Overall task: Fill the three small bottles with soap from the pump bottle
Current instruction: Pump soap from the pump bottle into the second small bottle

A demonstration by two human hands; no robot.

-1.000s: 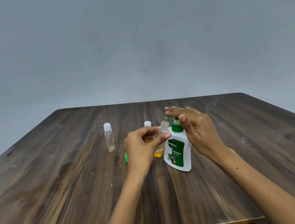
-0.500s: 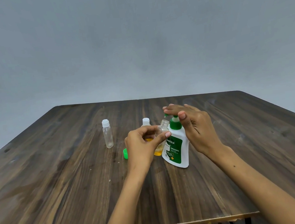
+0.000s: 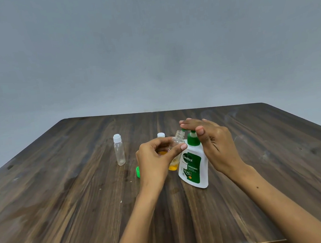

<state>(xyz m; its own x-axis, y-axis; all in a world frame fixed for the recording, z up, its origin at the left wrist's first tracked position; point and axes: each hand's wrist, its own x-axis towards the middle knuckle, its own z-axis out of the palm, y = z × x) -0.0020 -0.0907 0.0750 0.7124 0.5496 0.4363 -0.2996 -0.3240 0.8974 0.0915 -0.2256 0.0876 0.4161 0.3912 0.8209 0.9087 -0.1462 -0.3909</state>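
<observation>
A white pump bottle (image 3: 194, 165) with a green label and green pump stands at the table's middle. My right hand (image 3: 212, 143) lies flat on top of the pump head, fingers straight. My left hand (image 3: 156, 159) grips an uncapped clear small bottle (image 3: 178, 139), tilted under the spout, with orange soap at its bottom. Behind my left hand stands a second small bottle (image 3: 160, 135) with a white cap, mostly hidden. A third small bottle (image 3: 119, 150), clear and capped white, stands apart to the left.
A green cap (image 3: 137, 172) lies on the wooden table (image 3: 66, 212) just left of my left hand. A grey wall rises behind the table's far edge.
The camera view has shifted slightly. My right hand stays on the pump head and my left hand keeps the small bottle under the spout.
</observation>
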